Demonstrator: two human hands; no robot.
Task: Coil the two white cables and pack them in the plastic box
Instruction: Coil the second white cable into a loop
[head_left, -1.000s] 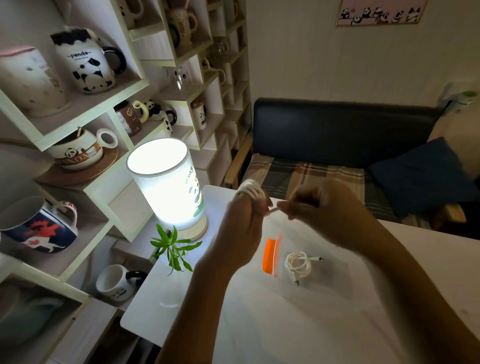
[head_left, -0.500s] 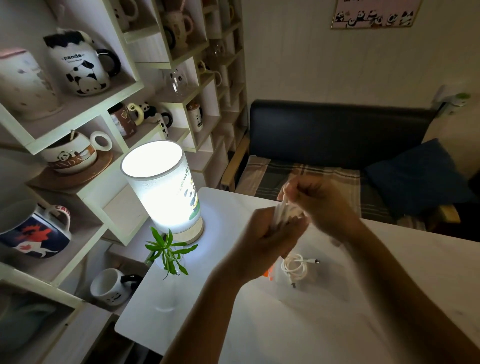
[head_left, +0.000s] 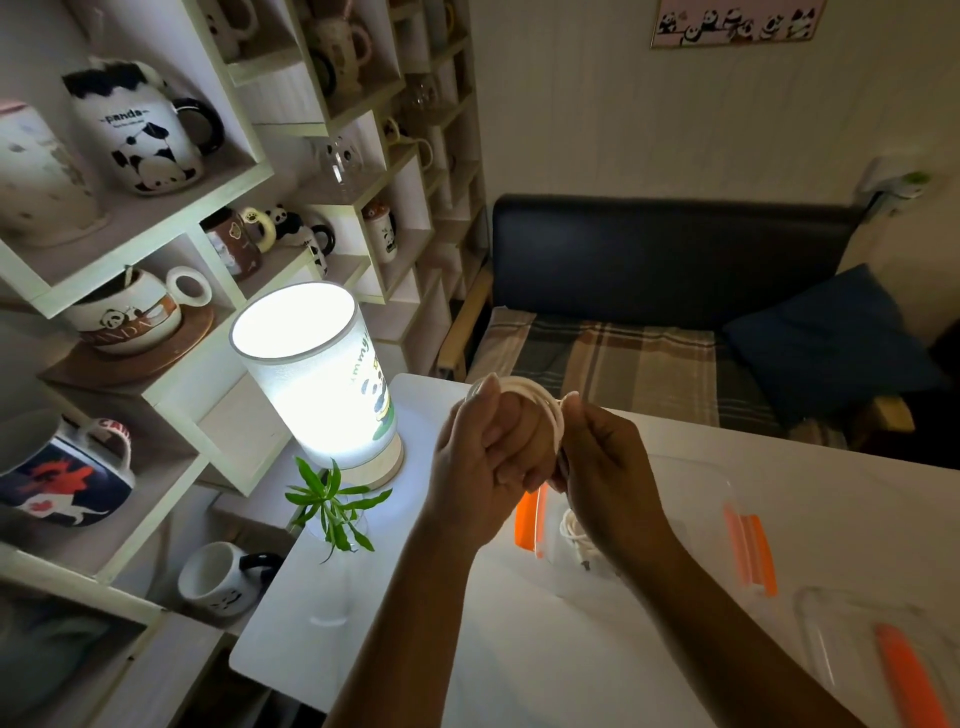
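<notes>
Desk (head_left: 519, 649) fills the lower half of the frame, white and dimly lit by the lamp (head_left: 317, 374) at centre left. On it, right of centre, stands the plastic box (head_left: 691, 499), clear with orange clips, and its lid (head_left: 883, 649) lies apart in the lower right corner. Inside the box, at its left end, the first white cable (head_left: 571, 527) already lies coiled, half hidden behind the right wrist.

Compared with one second ago, both hands have come together in the middle of the frame, above the left end of the box. Then the right hand was apart and pulled the loose end; now no loose tail is visible. The left hand (head_left: 483, 457) has the fingers curled, and the second white cable (head_left: 545, 402) is wound in several loops around them. The right hand (head_left: 602, 462) is closed on the right side of the coil and pinches the strands; where the plug end is I cannot tell.

I judge the winding of the second cable is almost finished. What remains is to slip the coil off the fingers without loosening it, lay it beside the first cable, and close the lid.
</notes>
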